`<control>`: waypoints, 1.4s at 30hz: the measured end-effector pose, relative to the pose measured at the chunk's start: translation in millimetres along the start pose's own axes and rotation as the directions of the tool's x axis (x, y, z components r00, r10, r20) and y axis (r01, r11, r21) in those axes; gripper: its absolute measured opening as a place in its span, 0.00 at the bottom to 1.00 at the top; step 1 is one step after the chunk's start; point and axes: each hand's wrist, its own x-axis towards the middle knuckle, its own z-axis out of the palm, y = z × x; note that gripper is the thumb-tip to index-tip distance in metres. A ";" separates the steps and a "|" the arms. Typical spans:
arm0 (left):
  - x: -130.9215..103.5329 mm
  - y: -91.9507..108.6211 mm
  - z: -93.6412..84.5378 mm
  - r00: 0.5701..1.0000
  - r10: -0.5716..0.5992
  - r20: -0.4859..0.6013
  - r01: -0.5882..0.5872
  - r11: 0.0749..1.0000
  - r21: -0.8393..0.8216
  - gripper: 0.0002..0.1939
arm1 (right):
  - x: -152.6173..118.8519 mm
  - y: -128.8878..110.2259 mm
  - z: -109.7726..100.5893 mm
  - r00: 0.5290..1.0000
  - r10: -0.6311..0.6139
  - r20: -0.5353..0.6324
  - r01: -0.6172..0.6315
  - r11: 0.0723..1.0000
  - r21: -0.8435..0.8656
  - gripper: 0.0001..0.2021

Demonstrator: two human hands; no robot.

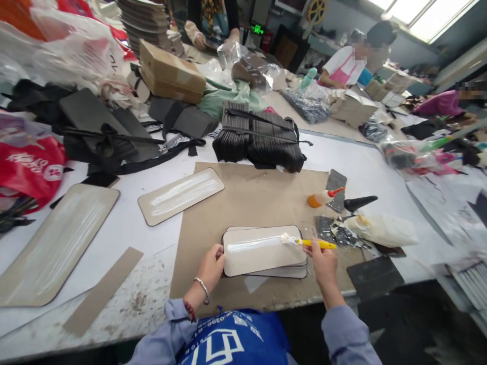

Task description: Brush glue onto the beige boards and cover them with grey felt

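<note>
A small stack of beige rounded boards lies on brown card in front of me, with a white streak of paste along the top board. My left hand pinches that board's left edge between thumb and fingers. In my right hand is a yellow-handled brush, its white, paste-covered bristles touching the board near its right end. Two more boards with white streaks lie to the left, a smaller one and a larger one.
Behind the card stands a strapped bundle of black pieces. To the right are an orange glue bottle, a pasty white bag and dark scraps. A cardboard box and several people are further back.
</note>
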 end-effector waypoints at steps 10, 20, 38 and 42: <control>-0.2 2.3 -1.4 1.000 0.020 0.006 -0.019 1.000 -0.012 0.01 | -39.5 -58.8 15.5 0.985 -0.175 0.003 0.174 0.976 -0.130 0.23; -0.7 1.2 1.4 1.000 0.029 -0.012 -0.029 1.000 0.000 0.03 | -70.0 -51.7 76.0 0.986 0.023 0.162 -0.058 0.975 0.216 0.23; 6.1 -9.8 -4.7 0.998 0.015 0.061 -0.012 0.999 -0.042 0.05 | -135.6 -23.9 32.2 0.759 -0.612 0.221 0.635 0.622 -0.459 0.12; 11.9 -12.3 -5.1 0.989 -0.042 0.145 0.068 0.981 -0.182 0.04 | -176.2 -48.8 59.6 0.683 -0.677 0.276 0.730 0.611 -0.308 0.09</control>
